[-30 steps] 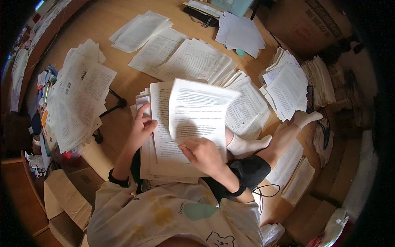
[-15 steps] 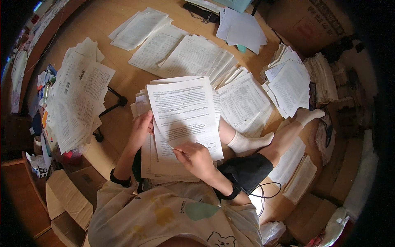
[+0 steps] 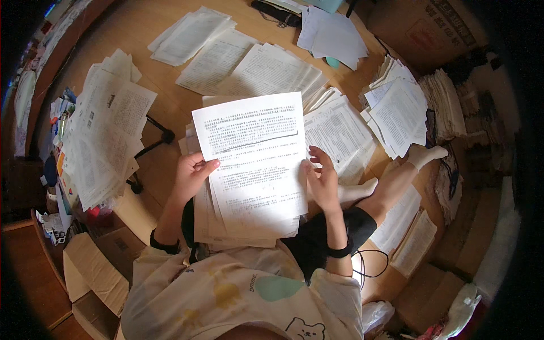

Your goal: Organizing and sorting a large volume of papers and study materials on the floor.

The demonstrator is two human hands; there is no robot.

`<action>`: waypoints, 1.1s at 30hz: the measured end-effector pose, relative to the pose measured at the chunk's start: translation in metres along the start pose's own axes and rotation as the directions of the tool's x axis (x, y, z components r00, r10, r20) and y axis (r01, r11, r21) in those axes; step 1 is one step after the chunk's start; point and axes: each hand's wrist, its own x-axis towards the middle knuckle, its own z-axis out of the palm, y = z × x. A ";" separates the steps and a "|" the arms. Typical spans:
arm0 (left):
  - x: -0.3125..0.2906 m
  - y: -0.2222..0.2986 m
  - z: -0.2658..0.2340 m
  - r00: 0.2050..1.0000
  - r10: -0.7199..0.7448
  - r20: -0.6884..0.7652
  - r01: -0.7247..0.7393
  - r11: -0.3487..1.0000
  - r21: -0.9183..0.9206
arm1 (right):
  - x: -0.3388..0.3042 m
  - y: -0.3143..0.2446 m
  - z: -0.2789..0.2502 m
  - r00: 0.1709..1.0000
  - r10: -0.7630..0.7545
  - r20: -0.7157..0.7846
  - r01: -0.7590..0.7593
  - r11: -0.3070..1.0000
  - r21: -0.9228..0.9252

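A white printed sheet [image 3: 255, 170] is held up in front of my lap, with dense printed lines and some underlining. My left hand [image 3: 194, 175] grips its left edge, thumb on the front and fingers behind. At the opposite edge is my right hand [image 3: 324, 180], its fingers apart and curved, thumb tip close to or touching the paper; no sheet shows pinched between them. Beneath the held sheet, a stack of papers [image 3: 226, 240] rests over my lap, mostly covered.
Paper piles lie left [image 3: 107, 130], ahead [image 3: 272, 71] and right [image 3: 399, 113]. Beside my leg lie fanned printed sheets [image 3: 334, 136]. Cardboard boxes stand at far right [image 3: 425, 34] and lower left [image 3: 93, 275]. A black cable [image 3: 371, 250] curls by my right thigh.
My right hand has moved from the sheet's lower front out to its right edge, fingers opening. A different printed page now faces me, and my left thumb has come onto its front.
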 end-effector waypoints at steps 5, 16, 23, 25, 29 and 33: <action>0.006 0.003 0.002 0.991 -0.130 -0.015 0.130 0.991 0.024 | 0.000 0.000 -0.021 0.905 0.166 0.392 -0.344 0.829 0.441; 0.009 -0.014 -0.003 0.998 -0.015 0.055 0.007 0.990 0.139 | 0.009 -0.054 -0.070 0.964 0.220 0.151 -0.266 0.799 0.539; -0.002 -0.010 -0.003 0.980 -0.195 -0.028 0.196 0.979 0.047 | 0.014 -0.095 0.051 0.901 -0.280 0.333 0.190 0.942 0.278; -0.001 -0.024 -0.010 0.976 -0.217 -0.006 0.215 0.968 -0.130 | 0.007 -0.087 0.087 0.946 -0.195 0.259 0.098 0.933 0.345; -0.003 -0.024 -0.010 0.976 -0.216 0.020 0.209 0.908 -0.364 | -0.002 -0.075 0.102 0.952 -0.194 0.236 0.133 0.959 0.251; -0.002 -0.002 -0.011 0.984 -0.177 0.036 0.177 0.984 0.002 | 0.000 -0.054 0.045 0.983 0.078 0.167 -0.148 0.872 0.467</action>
